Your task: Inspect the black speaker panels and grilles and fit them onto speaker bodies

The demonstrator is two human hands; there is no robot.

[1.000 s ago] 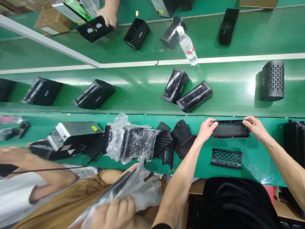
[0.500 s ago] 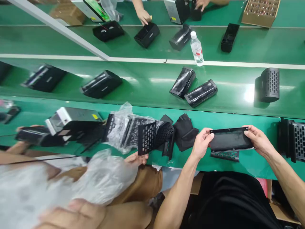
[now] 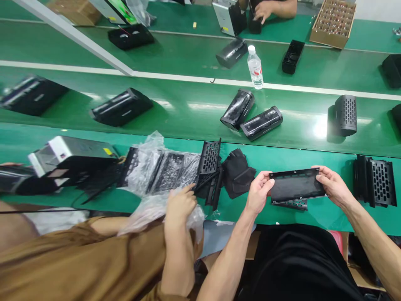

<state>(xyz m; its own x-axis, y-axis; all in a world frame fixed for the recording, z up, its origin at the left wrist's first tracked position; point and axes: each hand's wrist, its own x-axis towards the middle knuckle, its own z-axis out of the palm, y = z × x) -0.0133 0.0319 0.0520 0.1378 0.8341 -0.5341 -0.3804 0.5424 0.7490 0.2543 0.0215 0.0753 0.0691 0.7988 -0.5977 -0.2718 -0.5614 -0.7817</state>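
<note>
Between my two hands I hold a black speaker grille panel, its smooth inner side facing up and small clips along its long edges. My left hand grips its left end, thumb on top. The right end is pinched by my right hand. Under the panel, partly hidden, another perforated grille lies on the green bench. Left of my hands is a pile of black cloth-like pieces. A stack of perforated grilles stands to the right.
A co-worker's hand is at the left, near plastic-wrapped grilles and a loose grille. Beyond the bench, speakers and a water bottle stand on the green line. A grey machine sits far left.
My hands keep the panel in nearly the same hold. The co-worker's grille now rests on the pile, and their hand has let go. The hand across the line has left the speaker.
</note>
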